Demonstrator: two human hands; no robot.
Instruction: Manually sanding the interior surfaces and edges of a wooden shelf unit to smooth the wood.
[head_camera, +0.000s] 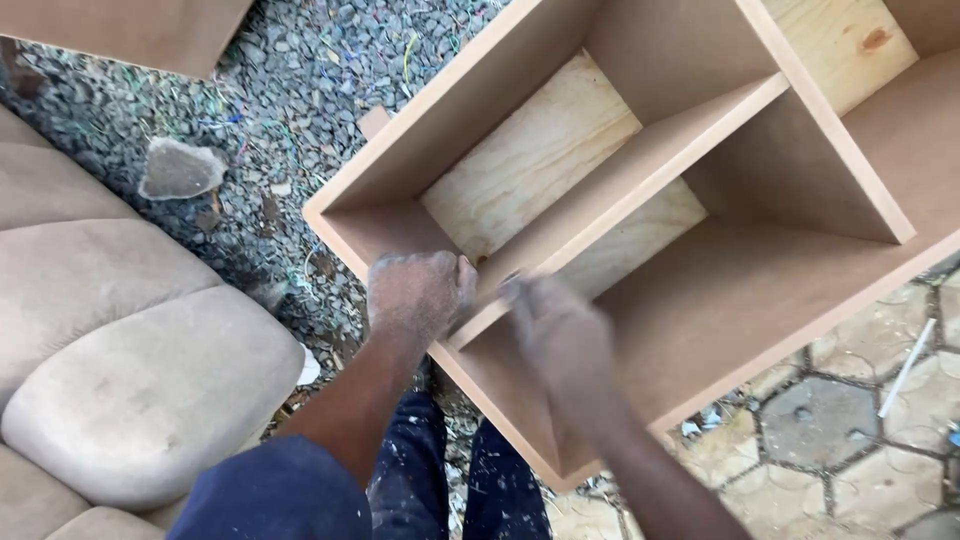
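Loose grey gravel (300, 70) under me, hexagon pavers (830, 410) off to my right, a tan sofa cushion (150, 390) at my left. Between them the wooden cabinet (740, 300) lies on its back, open side up, so I can get at the inner boards from above. My left hand (418, 292) is curled into a fist, pressing down on the near end of the divider shelf (640, 170), I'd say to steady it. My right hand (555, 320) is a blur just beside it; whether those fingers grip anything, I cannot tell.

packages: none | labels: none | signs: none | screens: none
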